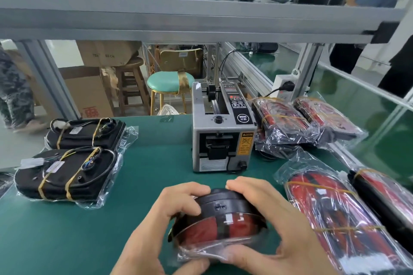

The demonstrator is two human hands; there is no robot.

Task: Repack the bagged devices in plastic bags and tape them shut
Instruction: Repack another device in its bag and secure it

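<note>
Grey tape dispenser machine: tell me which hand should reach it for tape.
Probably the right hand. Both hands grip the bagged black-and-red device, but the grey tape dispenser machine stands ahead, slightly right of centre, nearer it; the left hand can keep holding.

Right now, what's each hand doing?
Left hand: gripping the bagged device.
Right hand: gripping the same bagged device.
</note>
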